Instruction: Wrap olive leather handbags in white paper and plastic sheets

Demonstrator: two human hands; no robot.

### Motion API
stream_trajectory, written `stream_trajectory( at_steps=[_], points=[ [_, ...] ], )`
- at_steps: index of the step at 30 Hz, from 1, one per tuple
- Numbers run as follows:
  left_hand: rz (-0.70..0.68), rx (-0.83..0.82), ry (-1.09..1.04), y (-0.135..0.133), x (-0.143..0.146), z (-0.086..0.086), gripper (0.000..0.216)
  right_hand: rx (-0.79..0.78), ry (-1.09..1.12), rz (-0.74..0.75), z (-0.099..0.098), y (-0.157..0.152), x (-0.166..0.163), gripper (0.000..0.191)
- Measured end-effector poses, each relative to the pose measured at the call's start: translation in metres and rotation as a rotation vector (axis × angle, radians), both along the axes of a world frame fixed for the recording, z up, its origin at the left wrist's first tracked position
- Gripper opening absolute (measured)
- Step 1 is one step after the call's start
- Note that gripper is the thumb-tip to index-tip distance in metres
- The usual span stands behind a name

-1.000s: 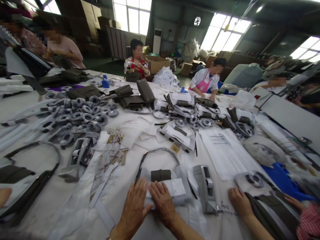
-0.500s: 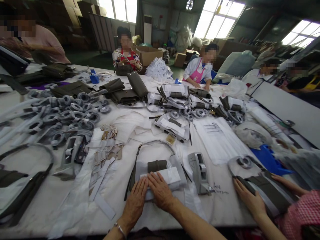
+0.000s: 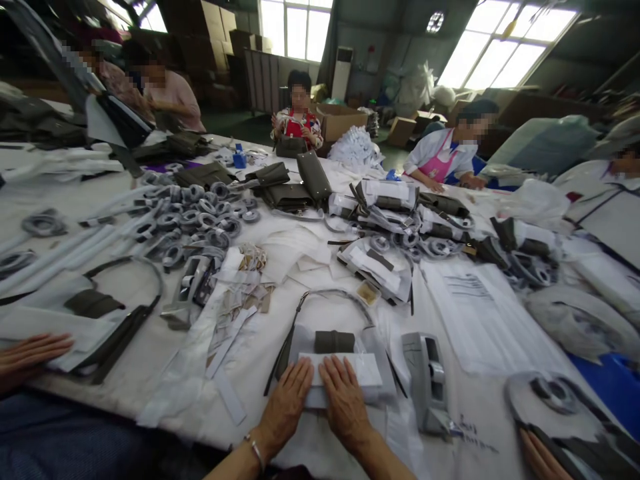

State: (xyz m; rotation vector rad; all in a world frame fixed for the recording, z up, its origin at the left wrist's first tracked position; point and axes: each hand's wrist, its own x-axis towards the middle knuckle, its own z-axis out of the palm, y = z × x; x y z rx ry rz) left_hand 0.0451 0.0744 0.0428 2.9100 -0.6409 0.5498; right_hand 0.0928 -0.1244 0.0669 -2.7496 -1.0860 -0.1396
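Note:
In front of me lies an olive handbag (image 3: 334, 341), mostly covered by translucent wrapping sheet, with a white paper strip (image 3: 360, 368) across it. Its dark shoulder strap (image 3: 336, 292) arches away on the far side. My left hand (image 3: 291, 395) lies flat on the strip's left end, fingers stretched out. Beside it, my right hand (image 3: 345, 399) presses flat on the strip's middle, fingers also extended. A grey tape dispenser (image 3: 425, 380) stands just right of the bag.
Another tape dispenser (image 3: 186, 293) stands left, near paper scraps (image 3: 245, 300). Coiled grey-wrapped straps (image 3: 200, 217) are heaped behind it. Wrapped bags (image 3: 385, 200) are piled farther back. A co-worker's hand (image 3: 35, 353) rests on a bag at left; another co-worker's hand (image 3: 540, 453) shows at right.
The view has swung left, bringing the left co-worker's hand into sight. My right hand has shifted away from the left along the paper strip, leaving a gap between them.

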Motion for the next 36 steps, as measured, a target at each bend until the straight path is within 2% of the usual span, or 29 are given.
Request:
stream_trajectory(
  at_steps=[3, 7, 13, 27, 31, 36],
  points=[
    [0.000, -0.009, 0.008, -0.001, -0.001, -0.003, 0.067, -0.008, 0.068, 0.046, 0.002, 0.009, 0.003, 0.083],
    [-0.001, -0.005, 0.006, -0.002, -0.002, -0.005, 0.065, -0.001, 0.004, 0.095, -0.003, 0.016, 0.007, 0.084],
    [0.017, -0.021, 0.040, -0.004, -0.002, 0.003, 0.068, 0.024, -0.041, 0.126, -0.010, 0.013, 0.010, 0.089],
    [-0.031, -0.069, 0.156, -0.001, -0.005, -0.006, 0.070, 0.147, -0.096, 0.114, -0.016, 0.013, 0.005, 0.092],
    [-0.037, -0.097, 0.188, -0.002, -0.007, 0.000, 0.060, 0.133, -0.098, 0.130, -0.021, 0.009, 0.004, 0.091],
    [-0.044, -0.143, 0.205, -0.003, -0.006, 0.009, 0.051, 0.161, -0.109, 0.190, -0.027, 0.004, 0.008, 0.082]
  ],
)
